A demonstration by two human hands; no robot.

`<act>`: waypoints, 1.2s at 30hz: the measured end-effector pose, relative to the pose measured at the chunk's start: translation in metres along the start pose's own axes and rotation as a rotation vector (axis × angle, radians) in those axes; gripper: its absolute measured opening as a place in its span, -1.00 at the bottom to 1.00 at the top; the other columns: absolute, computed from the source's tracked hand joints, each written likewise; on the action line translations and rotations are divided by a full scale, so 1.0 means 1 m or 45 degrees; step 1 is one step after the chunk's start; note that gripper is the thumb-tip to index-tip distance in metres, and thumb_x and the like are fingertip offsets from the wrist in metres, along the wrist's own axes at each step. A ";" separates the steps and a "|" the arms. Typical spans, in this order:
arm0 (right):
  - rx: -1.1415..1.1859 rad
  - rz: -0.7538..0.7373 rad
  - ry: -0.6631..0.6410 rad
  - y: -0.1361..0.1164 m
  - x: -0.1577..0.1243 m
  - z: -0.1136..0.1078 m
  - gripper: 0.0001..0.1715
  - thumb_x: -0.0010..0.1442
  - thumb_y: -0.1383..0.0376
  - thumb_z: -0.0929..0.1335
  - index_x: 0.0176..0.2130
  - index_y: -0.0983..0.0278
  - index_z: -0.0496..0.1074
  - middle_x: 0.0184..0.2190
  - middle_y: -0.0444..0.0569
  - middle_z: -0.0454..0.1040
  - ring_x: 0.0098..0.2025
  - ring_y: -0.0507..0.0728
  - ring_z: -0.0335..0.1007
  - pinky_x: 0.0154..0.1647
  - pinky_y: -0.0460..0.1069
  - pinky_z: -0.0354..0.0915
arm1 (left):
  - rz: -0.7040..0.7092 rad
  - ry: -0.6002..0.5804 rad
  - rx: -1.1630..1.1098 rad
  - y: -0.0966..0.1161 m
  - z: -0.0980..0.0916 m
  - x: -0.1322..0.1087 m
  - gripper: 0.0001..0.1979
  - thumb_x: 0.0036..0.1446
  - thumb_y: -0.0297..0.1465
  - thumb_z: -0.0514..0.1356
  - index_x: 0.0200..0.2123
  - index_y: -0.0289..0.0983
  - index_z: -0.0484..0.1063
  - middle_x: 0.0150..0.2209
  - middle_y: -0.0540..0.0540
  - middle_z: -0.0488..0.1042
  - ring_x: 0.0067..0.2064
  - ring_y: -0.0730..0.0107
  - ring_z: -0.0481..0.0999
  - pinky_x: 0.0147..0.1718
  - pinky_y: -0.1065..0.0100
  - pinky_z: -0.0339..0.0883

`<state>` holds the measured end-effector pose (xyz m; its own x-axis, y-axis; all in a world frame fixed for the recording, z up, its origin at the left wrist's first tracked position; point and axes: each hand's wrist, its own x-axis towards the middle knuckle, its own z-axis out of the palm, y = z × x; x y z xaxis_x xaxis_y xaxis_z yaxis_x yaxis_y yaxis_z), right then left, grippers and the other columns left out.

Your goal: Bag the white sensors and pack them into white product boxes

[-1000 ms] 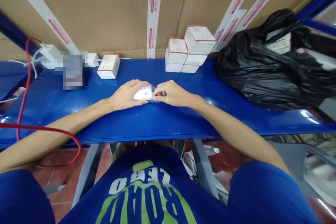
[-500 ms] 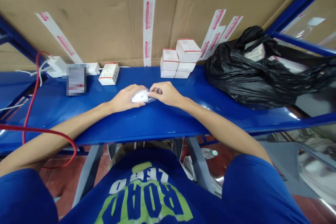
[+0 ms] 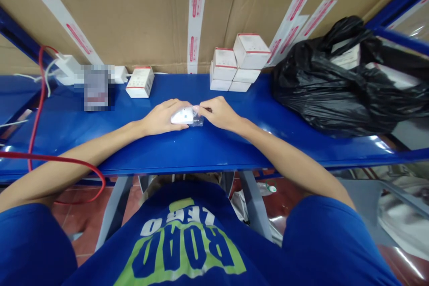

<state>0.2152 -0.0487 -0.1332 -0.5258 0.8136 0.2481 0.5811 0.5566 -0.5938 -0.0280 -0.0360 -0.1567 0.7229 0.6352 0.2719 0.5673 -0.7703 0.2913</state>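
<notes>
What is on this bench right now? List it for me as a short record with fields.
Left grip: wrapped around a small white device
Right grip: pinching the clear plastic bag at the device's right end
Surface: blue bench
Behind the hands: stack of white boxes; single white box
Right side: black bag
Left side: red cable
</notes>
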 end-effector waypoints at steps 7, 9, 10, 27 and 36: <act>0.331 0.033 -0.084 0.002 0.004 0.005 -0.81 0.09 0.22 0.36 -0.43 0.29 0.50 -0.62 -0.21 0.32 -0.52 -0.01 0.15 -0.39 -0.04 0.09 | -0.014 -0.017 0.040 0.007 -0.005 0.000 -0.39 0.32 0.01 0.14 0.26 -0.25 0.35 0.12 -0.24 0.53 0.13 0.04 0.52 0.18 0.06 0.39; 0.309 0.020 -0.130 0.002 0.004 0.003 -0.80 0.08 0.21 0.37 -0.44 0.29 0.50 -0.64 -0.24 0.27 -0.53 -0.02 0.08 -0.39 -0.03 0.07 | -0.037 -0.019 0.049 0.008 -0.006 0.000 -0.39 0.31 -0.01 0.16 0.27 -0.25 0.34 0.13 -0.24 0.53 0.13 0.04 0.52 0.16 0.06 0.40; 0.284 0.004 -0.162 0.001 0.004 0.001 -0.79 0.09 0.21 0.37 -0.46 0.29 0.49 -0.64 -0.25 0.24 -0.53 -0.03 0.05 -0.39 -0.03 0.06 | -0.041 -0.019 0.050 0.008 -0.006 0.000 -0.38 0.31 0.00 0.16 0.27 -0.25 0.34 0.13 -0.24 0.53 0.13 0.03 0.52 0.16 0.06 0.40; -0.020 -0.185 -0.386 -0.004 -0.003 -0.010 -0.67 0.20 0.39 0.28 -0.56 0.21 0.18 -0.65 -0.29 0.10 -0.55 -0.03 0.00 -0.37 -0.02 0.00 | -0.115 -0.297 -0.031 0.006 -0.019 0.004 -0.14 0.09 -0.21 0.27 0.43 -0.21 0.09 0.37 -0.25 0.32 0.33 -0.06 0.38 0.28 0.05 0.29; -0.003 -0.127 -0.582 0.008 0.002 -0.032 -0.77 0.19 0.37 0.33 -0.51 0.25 0.35 -0.64 -0.28 0.25 -0.54 -0.03 0.14 -0.35 -0.04 0.06 | -0.138 -0.463 -0.008 0.000 -0.044 -0.002 -0.07 0.04 -0.27 0.25 0.47 -0.19 0.02 0.31 -0.30 0.38 0.25 -0.04 0.46 0.19 0.06 0.36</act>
<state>0.2386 -0.0373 -0.1131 -0.7987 0.5988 -0.0593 0.5149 0.6292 -0.5822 -0.0468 -0.0343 -0.1171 0.7524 0.6504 -0.1039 0.6464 -0.6989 0.3061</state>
